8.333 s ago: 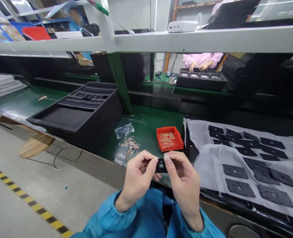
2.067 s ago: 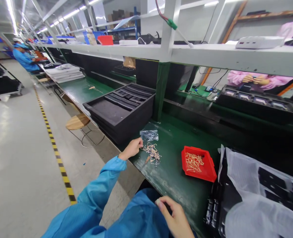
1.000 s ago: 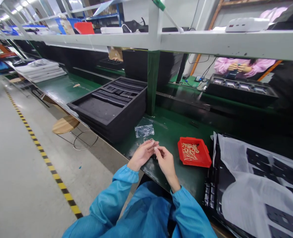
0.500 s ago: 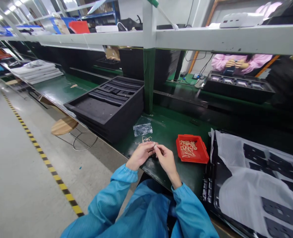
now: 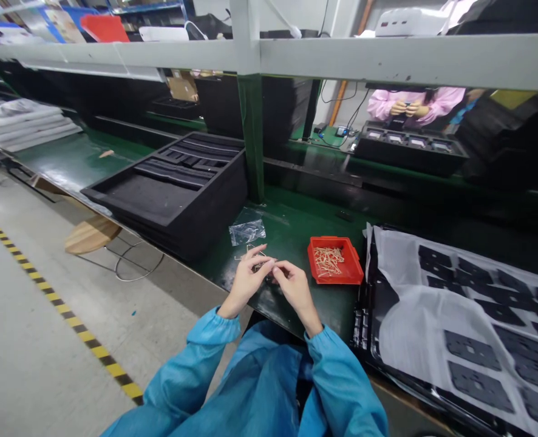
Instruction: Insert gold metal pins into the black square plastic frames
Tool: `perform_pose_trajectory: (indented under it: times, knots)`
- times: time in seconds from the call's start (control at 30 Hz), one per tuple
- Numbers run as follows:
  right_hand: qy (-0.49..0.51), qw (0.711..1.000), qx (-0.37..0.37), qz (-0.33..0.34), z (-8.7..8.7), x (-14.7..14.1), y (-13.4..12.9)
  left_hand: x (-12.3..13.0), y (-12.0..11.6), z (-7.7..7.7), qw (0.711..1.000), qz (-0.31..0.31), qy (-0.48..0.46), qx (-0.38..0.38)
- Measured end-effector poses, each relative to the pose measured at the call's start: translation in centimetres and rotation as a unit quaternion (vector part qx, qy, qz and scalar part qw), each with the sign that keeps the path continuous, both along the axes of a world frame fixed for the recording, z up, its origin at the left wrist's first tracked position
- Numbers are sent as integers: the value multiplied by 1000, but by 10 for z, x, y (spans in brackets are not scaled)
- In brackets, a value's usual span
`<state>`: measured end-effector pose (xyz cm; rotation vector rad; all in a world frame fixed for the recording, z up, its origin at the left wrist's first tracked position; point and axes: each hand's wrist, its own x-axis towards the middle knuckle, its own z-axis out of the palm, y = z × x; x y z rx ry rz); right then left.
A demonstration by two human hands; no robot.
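My left hand and my right hand meet at the fingertips over the near edge of the green bench. Both pinch at the same spot, on something too small to make out. The left hand's other fingers are partly raised. Just behind it lie several small thin metal pieces, partly covered by the fingers. A clear plastic bag rests beyond them. To the right of my hands, a red tray holds many thin gold-coloured bent pieces.
Stacked black foam trays stand at the left. At the right, a large black tray carries flat black plates under white sheeting. A green post rises behind the bag. Across the bench, a person in pink sleeves handles something small.
The view has turned slightly, so the bench appears shifted left. My left fingers have lifted and spread somewhat; both hands' fingertips stay together.
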<state>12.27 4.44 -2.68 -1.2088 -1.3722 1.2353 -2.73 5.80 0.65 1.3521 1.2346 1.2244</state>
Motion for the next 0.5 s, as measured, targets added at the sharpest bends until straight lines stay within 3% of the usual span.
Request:
perform_pose_trajectory:
  times: [0.5]
  knots:
    - [39,999,-27,2,-5,-1,-1,12,-5,-12,999,25,-26,-26]
